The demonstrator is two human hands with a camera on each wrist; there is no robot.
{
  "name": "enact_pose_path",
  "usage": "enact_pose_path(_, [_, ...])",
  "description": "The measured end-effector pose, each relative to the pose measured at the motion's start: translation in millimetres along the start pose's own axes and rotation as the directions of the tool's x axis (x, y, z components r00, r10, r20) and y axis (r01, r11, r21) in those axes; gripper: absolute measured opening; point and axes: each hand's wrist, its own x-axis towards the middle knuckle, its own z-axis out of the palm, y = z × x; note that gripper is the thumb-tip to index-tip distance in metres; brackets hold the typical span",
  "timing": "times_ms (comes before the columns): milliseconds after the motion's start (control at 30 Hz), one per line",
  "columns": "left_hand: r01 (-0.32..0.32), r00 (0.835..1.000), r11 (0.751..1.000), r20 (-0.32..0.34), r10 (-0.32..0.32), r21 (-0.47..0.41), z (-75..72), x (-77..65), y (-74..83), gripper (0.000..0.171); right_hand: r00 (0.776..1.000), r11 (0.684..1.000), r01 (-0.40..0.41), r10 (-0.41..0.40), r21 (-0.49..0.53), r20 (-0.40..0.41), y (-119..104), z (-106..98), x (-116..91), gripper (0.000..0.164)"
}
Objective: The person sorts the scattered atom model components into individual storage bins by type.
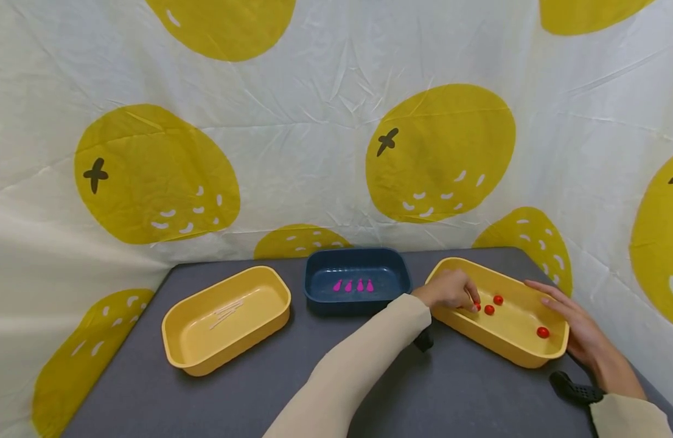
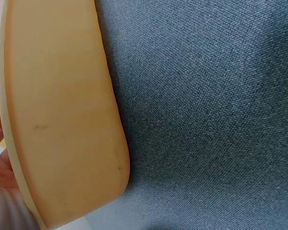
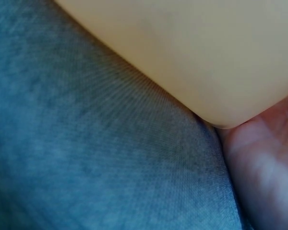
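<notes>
Several small red round pieces (image 1: pixel 489 309) lie in the right-hand yellow bin (image 1: pixel 533 360). My left hand (image 1: pixel 450 288) reaches over the bin's left side, its thumb and fingers pinching one red piece near the bin floor; the fingertips partly cover it. At the bin's right end, my right hand (image 1: pixel 583 325) rests against the wall, fingers stretched along the outside and thumb at the rim. In the left wrist view, the bin wall (image 2: pixel 62 120) hides most of the left hand (image 2: pixel 1 170). Close up, the right palm (image 3: pixel 266 163) sits beside the bin's corner.
A dark blue bin (image 1: pixel 358 308) with several pink teardrop-shaped pieces (image 1: pixel 348 286) stands at the back middle. Another yellow bin (image 1: pixel 235 356), holding thin pale sticks (image 1: pixel 226 314), is at the left. All stand on a dark grey cloth-covered table (image 1: pixel 260 389) before a patterned curtain (image 1: pixel 303 158).
</notes>
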Motion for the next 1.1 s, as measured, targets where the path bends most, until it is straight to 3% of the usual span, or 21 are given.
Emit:
enact_pose_path(200, [0.017, 1.000, 1.000, 0.025, -0.017, 0.002, 1.7, 3.7, 2.7, 0.006, 1.000, 1.000, 0.004, -0.003, -0.010, 0.010, -1.4, -0.7, 0.1, 0.053])
enact_pose_path(500, [0.028, 0.997, 0.994, 0.070, -0.021, -0.101, 8.0, 10.8, 8.1, 0.004, 1.000, 1.000, 0.011, -0.011, -0.013, 0.020, 2.0, 0.1, -1.1, 0.054])
enact_pose_path(833, [0.037, 0.989, 0.932, 0.149, 0.018, -0.360, 13.9, 18.1, 8.9, 0.003, 1.000, 0.999, 0.018, -0.018, -0.050, -0.006, 4.0, -2.1, -3.6, 0.053])
enact_pose_path(933, [0.066, 0.984, 0.921, 0.176, 0.003, -0.384, 15.8, 19.0, 4.9, 0.002, 1.000, 0.997, 0.007, -0.007, -0.074, -0.008, 6.8, -1.6, -0.8, 0.052])
enact_pose_path(1100, [0.044, 0.986, 0.942, 0.167, 0.013, -0.333, 16.4, 22.9, 3.8, 0.003, 1.000, 0.998, 0.021, -0.020, -0.057, 0.015, 4.6, -4.5, -0.6, 0.054])
